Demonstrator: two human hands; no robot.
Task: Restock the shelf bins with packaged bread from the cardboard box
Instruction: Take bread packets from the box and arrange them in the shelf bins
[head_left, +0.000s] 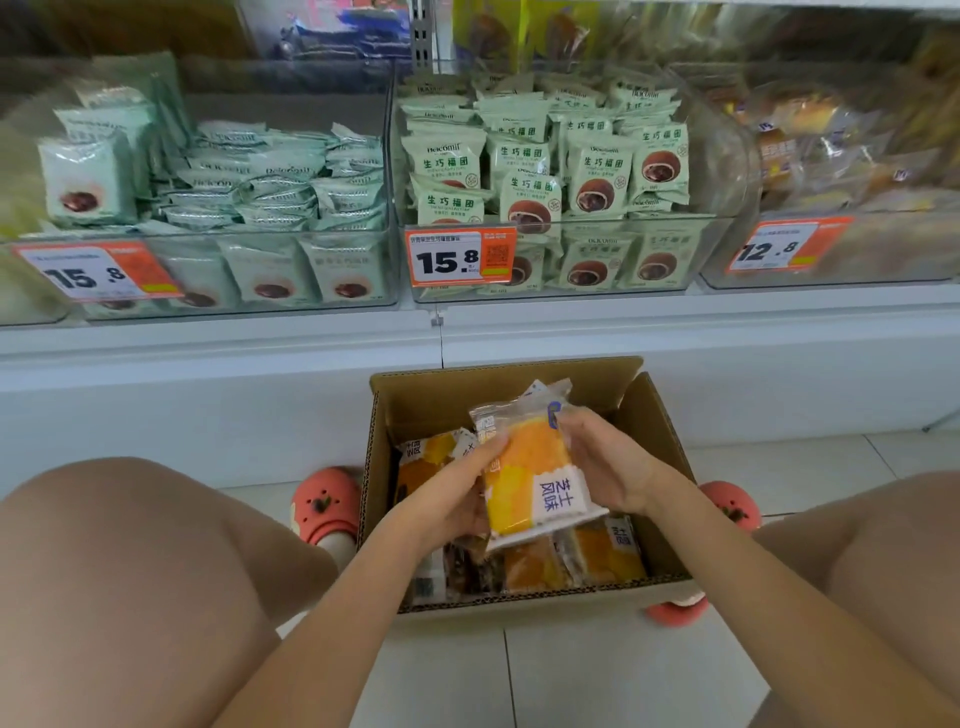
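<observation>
Fingers (485, 449) of both hands pinching glossy rectangular bread packet (535, 478), corrugated cardboard box (670, 415)

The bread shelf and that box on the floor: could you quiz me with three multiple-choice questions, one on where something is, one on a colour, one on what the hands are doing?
1. Where is the cardboard box?
A. On the shelf
B. On the floor between the person's feet
C. On a trolley

2. What colour are the packets in the middle bin?
A. Pale green
B. Red
C. Black

3. What are the hands doing?
A. Hanging idle
B. Folding the box flaps
C. Holding one bread packet

Answers: B, it sits on the tiles below the shelf; A, green wrappers fill it; C, left hand and right hand grip its sides.
</observation>
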